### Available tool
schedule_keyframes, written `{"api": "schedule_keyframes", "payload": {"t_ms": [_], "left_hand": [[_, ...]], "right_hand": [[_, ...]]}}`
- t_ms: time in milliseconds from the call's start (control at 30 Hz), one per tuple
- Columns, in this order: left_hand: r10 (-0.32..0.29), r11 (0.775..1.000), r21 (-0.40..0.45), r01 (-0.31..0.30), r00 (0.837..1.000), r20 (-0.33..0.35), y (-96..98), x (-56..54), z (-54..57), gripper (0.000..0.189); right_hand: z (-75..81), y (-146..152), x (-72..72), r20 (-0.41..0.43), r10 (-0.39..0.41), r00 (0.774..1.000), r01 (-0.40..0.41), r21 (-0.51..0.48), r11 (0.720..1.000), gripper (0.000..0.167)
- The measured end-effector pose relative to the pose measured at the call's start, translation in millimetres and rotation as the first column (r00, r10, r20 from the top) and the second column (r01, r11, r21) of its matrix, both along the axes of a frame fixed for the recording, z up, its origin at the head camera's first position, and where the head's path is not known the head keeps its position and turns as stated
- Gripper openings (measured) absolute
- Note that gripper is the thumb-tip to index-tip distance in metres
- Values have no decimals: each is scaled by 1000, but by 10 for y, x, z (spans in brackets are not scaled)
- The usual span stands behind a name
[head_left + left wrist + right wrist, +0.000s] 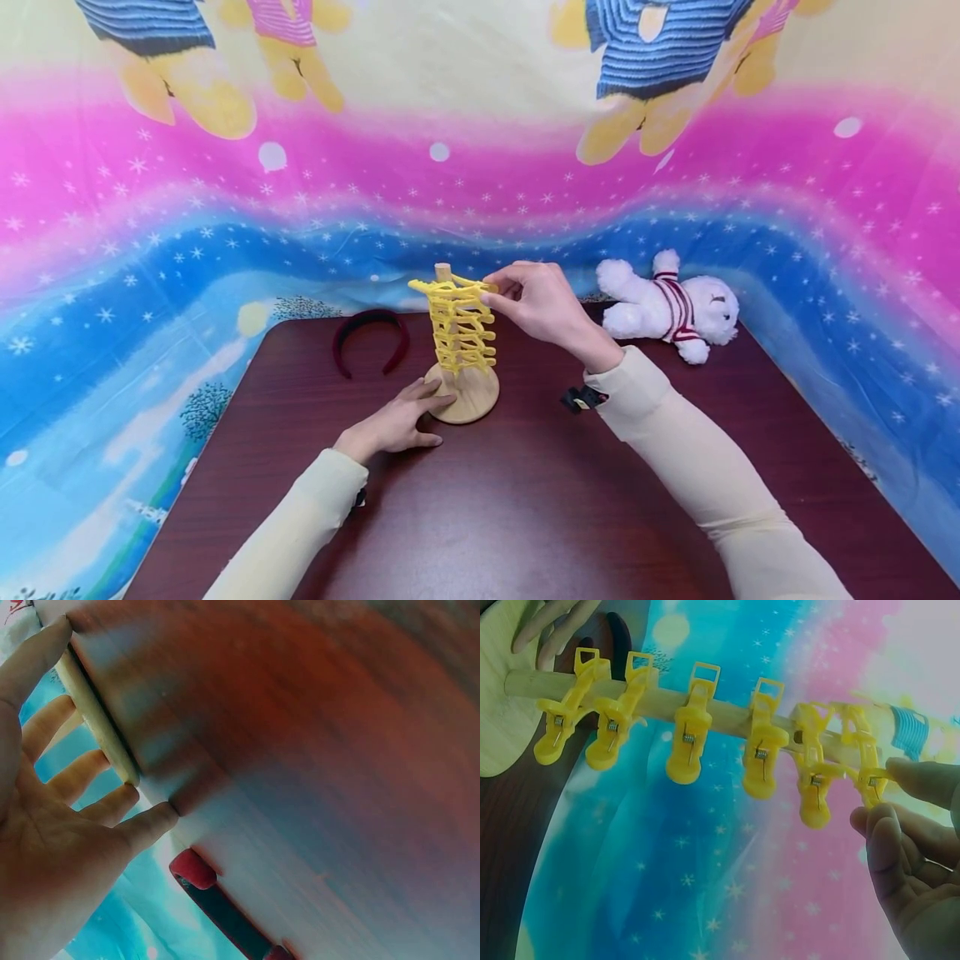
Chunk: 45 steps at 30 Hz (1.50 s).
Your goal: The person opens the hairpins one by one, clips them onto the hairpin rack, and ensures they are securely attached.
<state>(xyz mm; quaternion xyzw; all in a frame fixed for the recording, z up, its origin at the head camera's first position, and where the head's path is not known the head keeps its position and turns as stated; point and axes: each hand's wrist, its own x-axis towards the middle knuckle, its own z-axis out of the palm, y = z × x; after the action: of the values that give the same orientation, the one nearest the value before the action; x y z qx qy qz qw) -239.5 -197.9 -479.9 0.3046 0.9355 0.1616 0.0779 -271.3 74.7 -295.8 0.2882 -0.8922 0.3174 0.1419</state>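
Note:
Several yellow plastic clothespins (689, 742) with metal springs are clipped one above another along a wooden post (532, 684). The post stands upright on a round wooden base (477, 402) on the table. At the top, my right hand (542, 304) pinches the handle end of the uppermost clothespin (866, 739) between thumb and fingers; its other end is at the post. Down at the base, my left hand (396, 422) rests with spread, mostly straight fingers touching the left rim. The left wrist view shows its fingertips along the base's edge (97, 724).
Left of the stand, a dark red headband (339, 343) lies on the brown table (525, 508). A white plush bear (712, 310) in a striped sweater lies at the back right. A patterned cloth (487, 183) hangs behind and around the table.

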Motion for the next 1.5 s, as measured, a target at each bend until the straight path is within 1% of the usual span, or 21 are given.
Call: {"api": "schedule_keyframes", "payload": {"t_ms": [367,700,833,1000,1233,1400,1500], "left_hand": [[5,1000,-6,-5,1000,5,7,22,24,70],[-4,1000,-3,4,1000,-4,27,16,27,70],[-6,1000,1,6,1000,-1,35,15,28,69],[-9,1000,5,9,1000,-1,33,7,32,69],[-12,1000,0,12,1000,-20,12,-13,15,69],[-15,1000,12,16,1000,-19,2,13,20,70],[-5,1000,21,5,1000,-12,-12,45,42,70]], "right_hand": [[-9,-86,6,-5,-27,1000,27,-21,999,27],[-1,-87,-11,24,-52,998,53,-40,998,31],[-1,-69,-22,41,-59,997,60,-29,998,31],[-4,-56,-25,59,-55,997,56,-16,998,34],[-27,-33,-29,77,-19,997,20,-6,1000,44],[-48,30,-25,83,4,997,-4,2,1000,48],[-64,102,-27,83,-2,997,1,8,1000,50]]}}
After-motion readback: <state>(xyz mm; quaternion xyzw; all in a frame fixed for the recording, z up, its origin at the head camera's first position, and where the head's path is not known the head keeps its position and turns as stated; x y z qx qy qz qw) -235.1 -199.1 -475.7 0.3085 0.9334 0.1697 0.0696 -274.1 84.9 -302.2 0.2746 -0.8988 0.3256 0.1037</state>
